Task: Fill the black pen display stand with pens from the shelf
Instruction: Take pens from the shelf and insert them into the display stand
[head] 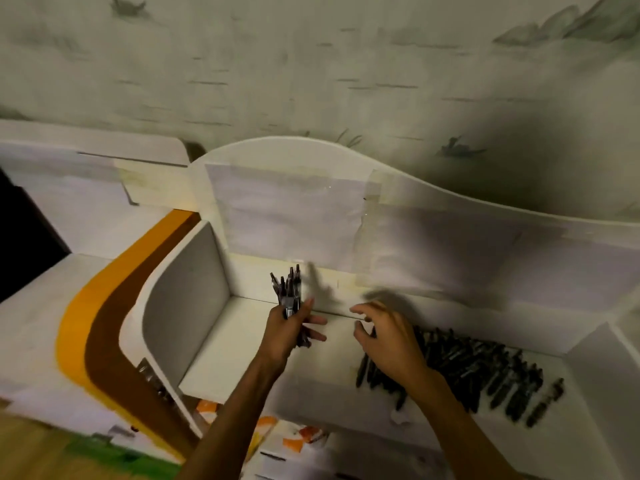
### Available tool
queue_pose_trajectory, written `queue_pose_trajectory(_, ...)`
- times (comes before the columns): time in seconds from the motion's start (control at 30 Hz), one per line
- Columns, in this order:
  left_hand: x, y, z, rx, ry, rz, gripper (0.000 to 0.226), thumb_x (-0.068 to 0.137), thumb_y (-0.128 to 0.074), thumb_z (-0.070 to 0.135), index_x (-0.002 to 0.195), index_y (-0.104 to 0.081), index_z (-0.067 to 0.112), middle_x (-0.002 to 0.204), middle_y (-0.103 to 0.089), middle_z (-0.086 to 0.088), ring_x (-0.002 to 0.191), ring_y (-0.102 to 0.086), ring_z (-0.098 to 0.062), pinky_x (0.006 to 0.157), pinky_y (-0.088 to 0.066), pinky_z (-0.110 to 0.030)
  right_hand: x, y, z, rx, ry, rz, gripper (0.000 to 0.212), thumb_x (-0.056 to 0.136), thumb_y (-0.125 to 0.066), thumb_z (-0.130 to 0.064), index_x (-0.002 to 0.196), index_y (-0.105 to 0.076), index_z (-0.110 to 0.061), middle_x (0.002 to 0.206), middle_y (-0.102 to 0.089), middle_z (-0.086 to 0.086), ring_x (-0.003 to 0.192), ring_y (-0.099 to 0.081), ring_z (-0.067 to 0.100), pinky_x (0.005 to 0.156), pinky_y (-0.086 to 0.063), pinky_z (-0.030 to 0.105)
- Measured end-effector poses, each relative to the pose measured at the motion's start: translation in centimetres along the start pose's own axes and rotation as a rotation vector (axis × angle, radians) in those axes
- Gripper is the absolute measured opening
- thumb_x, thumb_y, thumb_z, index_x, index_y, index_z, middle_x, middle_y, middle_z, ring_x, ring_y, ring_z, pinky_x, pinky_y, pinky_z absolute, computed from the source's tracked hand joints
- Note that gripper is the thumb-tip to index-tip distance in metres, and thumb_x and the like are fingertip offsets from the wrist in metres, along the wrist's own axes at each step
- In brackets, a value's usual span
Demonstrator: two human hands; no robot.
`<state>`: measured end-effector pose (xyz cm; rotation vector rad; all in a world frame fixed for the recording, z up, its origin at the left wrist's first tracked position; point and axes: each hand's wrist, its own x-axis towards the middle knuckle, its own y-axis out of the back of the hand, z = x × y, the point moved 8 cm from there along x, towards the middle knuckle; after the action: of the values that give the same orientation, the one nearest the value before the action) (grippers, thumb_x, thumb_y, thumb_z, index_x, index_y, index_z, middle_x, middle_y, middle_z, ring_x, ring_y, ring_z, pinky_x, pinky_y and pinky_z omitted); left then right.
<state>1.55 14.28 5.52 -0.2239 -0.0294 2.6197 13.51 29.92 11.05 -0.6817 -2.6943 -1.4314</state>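
Observation:
My left hand (289, 329) grips a bunch of dark pens (288, 289) that stick up above the white shelf (242, 341). To its right, my right hand (388, 337) hovers with spread, curved fingers over the left end of a row of dark pens (485, 368) lying on the shelf floor; I cannot tell whether it touches them. The black pen display stand is not in view.
A white side panel (187, 306) walls the shelf on the left, and a curved white back board (346, 209) with taped paper rises behind. An orange and brown striped surface (104, 306) lies to the left. Orange and white packages (294, 441) sit below the shelf.

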Motion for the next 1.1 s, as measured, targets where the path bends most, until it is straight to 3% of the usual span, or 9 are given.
queue_pose_trajectory(0.13, -2.0, 4.3, 3.0, -0.029, -0.043, 0.062, 0.024, 0.093, -0.064, 0.037, 0.096, -0.06, 0.014, 0.067, -0.061, -0.009, 0.046, -0.054, -0.022, 0.046, -0.04, -0.027, 1.5, -1.1, -4.0, 0.037, 0.071, -0.009, 0.028, 0.093, -0.061, -0.026, 0.12, -0.066, -0.028, 0.119, -0.065, -0.009, 0.104, -0.061, 0.01, 0.094, -0.051, 0.035)
queue_pose_trajectory(0.3, -5.5, 10.7, 6.4, -0.294, -0.07, 0.055, 0.022, 0.094, -0.067, 0.026, 0.11, -0.062, 0.012, 0.059, -0.051, -0.004, 0.056, -0.065, -0.028, 0.052, -0.054, -0.032, 3.1, -3.6, -10.7, 0.078, 0.203, -0.008, 0.027, 0.091, -0.063, -0.029, 0.117, -0.066, -0.03, 0.114, -0.067, -0.012, 0.097, -0.061, 0.005, 0.088, -0.052, 0.03)
queue_pose_trajectory(0.37, -7.2, 13.7, 7.7, -0.318, -0.105, 0.058, 0.035, 0.089, -0.072, 0.035, 0.111, -0.06, 0.011, 0.059, -0.046, -0.001, 0.045, -0.049, -0.02, 0.043, -0.044, -0.028, 3.6, -4.8, -14.0, 0.101, 0.256, -0.004, 0.026, 0.091, -0.063, -0.029, 0.117, -0.065, -0.032, 0.112, -0.066, -0.015, 0.091, -0.058, -0.004, 0.084, -0.048, 0.02)
queue_pose_trajectory(0.43, -9.0, 17.0, 8.8, -0.316, -0.139, 0.079, 0.029, 0.089, -0.073, 0.038, 0.102, -0.06, 0.015, 0.057, -0.038, 0.0, 0.041, -0.034, -0.014, 0.04, -0.033, -0.024, 3.9, -6.2, -17.5, 0.112, 0.294, -0.027, 0.025, 0.092, -0.063, -0.032, 0.117, -0.065, -0.032, 0.114, -0.066, -0.014, 0.092, -0.057, -0.004, 0.084, -0.045, 0.015)
queue_pose_trajectory(0.57, -12.7, 24.8, 10.1, -0.335, -0.126, 0.164, 0.021, 0.088, -0.074, 0.033, 0.076, -0.059, 0.025, 0.055, -0.032, 0.004, 0.041, -0.027, -0.011, 0.039, -0.027, -0.021, 3.7, -9.1, -25.2, 0.114, 0.354, -0.046, 0.028, 0.092, -0.064, -0.033, 0.12, -0.064, -0.03, 0.119, -0.066, -0.01, 0.104, -0.062, 0.009, 0.094, -0.052, 0.032)
queue_pose_trajectory(0.63, -14.7, 29.2, 10.5, -0.326, -0.105, 0.2, 0.025, 0.088, -0.073, 0.029, 0.075, -0.053, 0.023, 0.057, -0.031, 0.003, 0.043, -0.026, -0.012, 0.039, -0.026, -0.022, 3.0, -10.6, -29.4, 0.126, 0.398, -0.058, 0.028, 0.093, -0.063, -0.031, 0.12, -0.063, -0.03, 0.12, -0.064, -0.01, 0.107, -0.06, 0.01, 0.095, -0.05, 0.034)
queue_pose_trajectory(0.8, -19.2, 40.2, 10.3, -0.342, -0.048, 0.269, 0.024, 0.092, -0.063, 0.015, 0.084, -0.041, 0.019, 0.061, -0.036, 0.001, 0.046, -0.024, -0.011, 0.039, -0.022, -0.022, 1.2, -15.1, -39.3, 0.136, 0.469, -0.061, 0.026, 0.092, -0.063, -0.027, 0.118, -0.066, -0.027, 0.116, -0.062, -0.008, 0.103, -0.06, 0.013, 0.089, -0.051, 0.034)
queue_pose_trajectory(0.93, -22.7, 49.2, 10.1, -0.296, -0.075, 0.372, 0.015, 0.093, -0.065, 0.012, 0.095, -0.052, 0.004, 0.072, -0.055, -0.005, 0.046, -0.036, -0.011, 0.037, -0.027, -0.021, 0.2, -19.9, -45.8, 0.203, 0.468, -0.097, 0.024, 0.092, -0.065, -0.026, 0.116, -0.067, -0.027, 0.116, -0.061, -0.01, 0.105, -0.058, 0.01, 0.087, -0.05, 0.028)
queue_pose_trajectory(1.1, -25.9, 58.4, 10.6, -0.291, -0.123, 0.472, 0.036, 0.083, -0.074, 0.021, 0.108, -0.061, -0.002, 0.099, -0.073, -0.016, 0.051, -0.052, -0.015, 0.038, -0.034, -0.02, 0.4, -25.1, -51.9, 0.159, 0.482, -0.094, 0.024, 0.091, -0.064, -0.03, 0.114, -0.066, -0.032, 0.115, -0.06, -0.014, 0.101, -0.058, 0.006, 0.089, -0.049, 0.031)
